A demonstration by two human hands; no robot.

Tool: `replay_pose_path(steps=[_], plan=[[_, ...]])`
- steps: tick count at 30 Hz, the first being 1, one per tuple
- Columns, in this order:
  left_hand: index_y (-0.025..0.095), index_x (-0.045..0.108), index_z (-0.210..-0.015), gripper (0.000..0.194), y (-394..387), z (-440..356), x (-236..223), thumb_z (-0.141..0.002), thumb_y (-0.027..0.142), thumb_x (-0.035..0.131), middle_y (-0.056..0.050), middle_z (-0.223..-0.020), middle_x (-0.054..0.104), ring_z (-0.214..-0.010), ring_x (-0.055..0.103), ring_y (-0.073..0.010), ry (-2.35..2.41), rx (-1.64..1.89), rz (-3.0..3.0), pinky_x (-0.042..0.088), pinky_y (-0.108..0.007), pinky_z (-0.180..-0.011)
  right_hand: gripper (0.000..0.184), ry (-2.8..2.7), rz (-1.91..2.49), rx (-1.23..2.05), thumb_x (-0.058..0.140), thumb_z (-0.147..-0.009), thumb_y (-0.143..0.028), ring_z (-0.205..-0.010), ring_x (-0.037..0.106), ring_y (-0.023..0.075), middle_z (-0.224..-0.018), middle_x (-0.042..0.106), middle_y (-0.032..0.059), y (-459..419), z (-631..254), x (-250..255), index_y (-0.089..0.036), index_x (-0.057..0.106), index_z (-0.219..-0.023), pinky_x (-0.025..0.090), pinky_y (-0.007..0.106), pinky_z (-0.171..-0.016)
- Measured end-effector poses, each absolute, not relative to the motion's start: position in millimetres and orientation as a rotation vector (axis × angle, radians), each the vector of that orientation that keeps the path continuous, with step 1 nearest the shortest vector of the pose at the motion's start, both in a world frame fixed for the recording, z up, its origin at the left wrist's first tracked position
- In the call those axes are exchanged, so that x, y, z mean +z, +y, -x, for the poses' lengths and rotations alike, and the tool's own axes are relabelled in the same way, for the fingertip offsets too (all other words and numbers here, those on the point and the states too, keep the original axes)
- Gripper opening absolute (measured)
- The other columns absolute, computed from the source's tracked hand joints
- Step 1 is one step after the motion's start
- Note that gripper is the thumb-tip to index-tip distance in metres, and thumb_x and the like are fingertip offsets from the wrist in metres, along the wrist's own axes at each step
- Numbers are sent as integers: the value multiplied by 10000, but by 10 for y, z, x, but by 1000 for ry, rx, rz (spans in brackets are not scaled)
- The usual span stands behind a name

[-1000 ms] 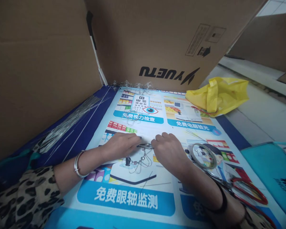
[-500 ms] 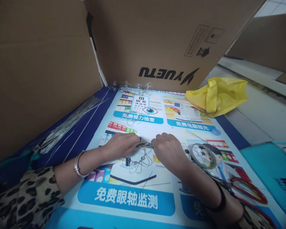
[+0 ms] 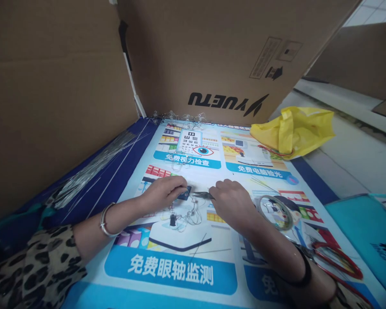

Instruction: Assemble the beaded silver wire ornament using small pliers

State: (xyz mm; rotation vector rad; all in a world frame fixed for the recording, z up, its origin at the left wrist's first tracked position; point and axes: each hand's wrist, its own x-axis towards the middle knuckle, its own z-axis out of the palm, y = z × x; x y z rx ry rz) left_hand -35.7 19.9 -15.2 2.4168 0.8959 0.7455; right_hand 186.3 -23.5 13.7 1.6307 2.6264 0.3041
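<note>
My right hand (image 3: 233, 204) is wrapped around small metal pliers (image 3: 203, 195), whose narrow jaws point left toward my other hand. Fingers closed in a pinch, my left hand (image 3: 164, 193) grips a bent wire piece (image 3: 194, 213) just beyond the plier tips. Thin wire loops from this piece hang below and between both hands, over the printed poster (image 3: 170, 268). Exactly where the jaws meet the wire is too fine to make out.
Cardboard panels (image 3: 167, 56) stand behind and left. A bundle of straight wires (image 3: 90, 165) lies left. Several finished-looking wire shapes (image 3: 186, 116) line the back edge. To the right are a tape roll (image 3: 289, 219), red-handled scissors (image 3: 337, 257), a yellow bag (image 3: 299, 133) and a teal bag (image 3: 363, 231).
My right hand has shifted slightly right with the pliers, so more of the jaws shows. My left hand has moved slightly up and left, and the wire loops have swung a little.
</note>
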Motion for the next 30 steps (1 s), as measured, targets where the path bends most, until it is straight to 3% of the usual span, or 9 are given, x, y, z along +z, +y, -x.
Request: replay_pose_path(steps=[21,30], plan=[[180,519,-843,145,189,358,-153,-903,189,387,-3,-757,579,-712,530,-122,810,749,-2585,391,-215,-637,133,2708,-1461,318,487,-759,-109,-694,428,170,-714,563,36,-186,-1838,144,-195,577,-715,183,305,-588],[167,522,-789,173,164,332,-124,-859,105,376,-7,-696,565,-659,504,-120,777,779,-2649,379,-214,-592,133,2735,-1437,322,501,-742,-96,-663,412,169,-693,564,32,-170,-1797,171,-195,569,-685,153,312,-568]])
